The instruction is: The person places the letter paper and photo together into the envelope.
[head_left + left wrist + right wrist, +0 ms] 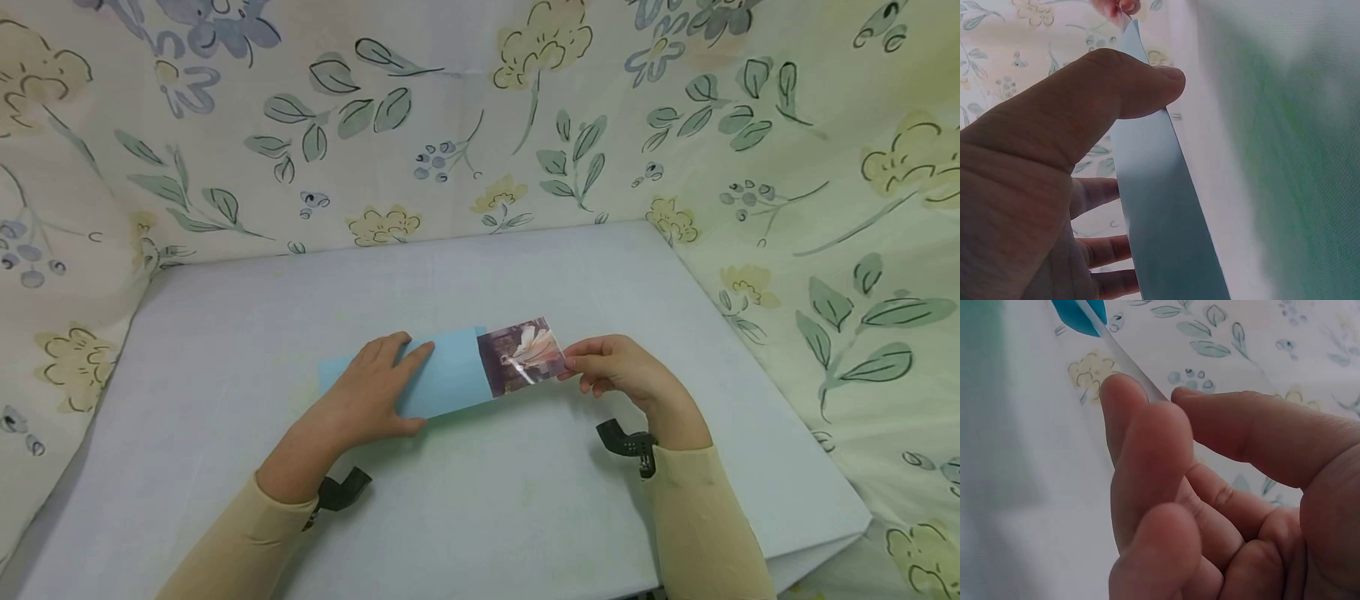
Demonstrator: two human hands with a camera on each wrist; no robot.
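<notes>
The tan sleeves (pixel 708 533) nearest the camera lead to a left hand (pixel 367 396) gripping the blue folder (pixel 453 375) between thumb and fingers, and a right hand (pixel 626 371) pinching the outer edge of the flower photo (pixel 521 358) — which sits at the folder's right end. A light pinch with the photo squared to the folder should serve best — skewed, it could snag or crease.
</notes>
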